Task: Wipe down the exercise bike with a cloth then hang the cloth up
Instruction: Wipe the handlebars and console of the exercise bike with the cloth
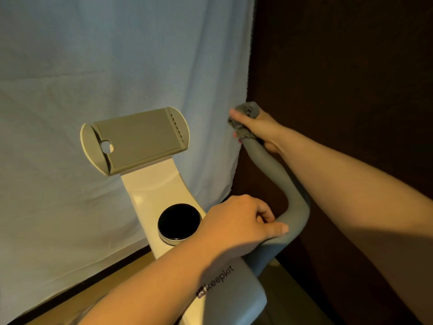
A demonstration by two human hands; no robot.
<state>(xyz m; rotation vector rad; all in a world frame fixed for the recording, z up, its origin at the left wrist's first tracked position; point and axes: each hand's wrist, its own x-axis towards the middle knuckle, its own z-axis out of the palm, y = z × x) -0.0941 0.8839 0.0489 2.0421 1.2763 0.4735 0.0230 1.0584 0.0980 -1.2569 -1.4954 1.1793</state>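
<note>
Nearest us, left hand (236, 225) curls round the handlebar (284, 184), hiding its lower bend; beside it, the dial (179, 222). Farther up, right hand (259, 127) grips the cloth (247, 113) over the bar's hidden tip, against the sheet (117, 66).

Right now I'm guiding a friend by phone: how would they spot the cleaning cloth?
Find the cream exercise bike before the pale curtain. Follow its grey curved handlebar up to the far tip. There the right hand grips the cloth: a small, fuzzy grey wad, unlike the smooth bar.
</note>
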